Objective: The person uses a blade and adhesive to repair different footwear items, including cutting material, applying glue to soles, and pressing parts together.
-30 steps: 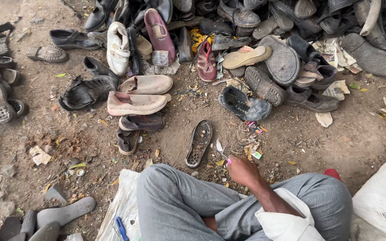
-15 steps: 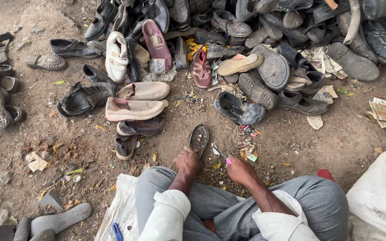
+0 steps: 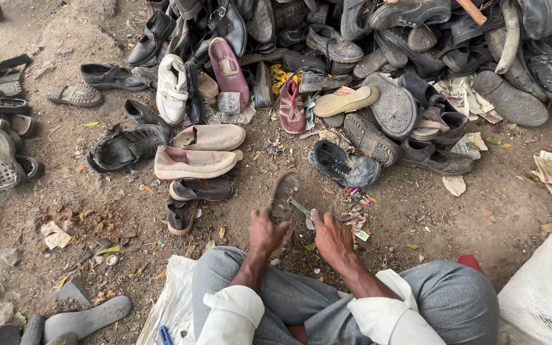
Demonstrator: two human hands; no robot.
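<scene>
Left hand (image 3: 266, 231): fingers curled shut around the heel end of a worn shoe sole (image 3: 283, 197), tilting it up off the dirt with the tread side showing. Right hand (image 3: 332, 235): fingers closed on a small metal tool (image 3: 302, 209), tip touching the sole's lower edge. Can't tell the tool type; it's too small.

Sole sits just ahead of the crossed knees, centre of frame. Bare dirt (image 3: 416, 211) runs to the right of the right hand, with only paper scraps on it. To the left, a dark sandal (image 3: 200, 189) and a beige slip-on shoe (image 3: 194, 163) are near the left hand but not touching it. A black shoe (image 3: 343, 165) lies just past the sole's top edge. Beyond that, the shoe pile (image 3: 378, 57) blocks the far side. White sack (image 3: 544, 294) bounds the right edge.
</scene>
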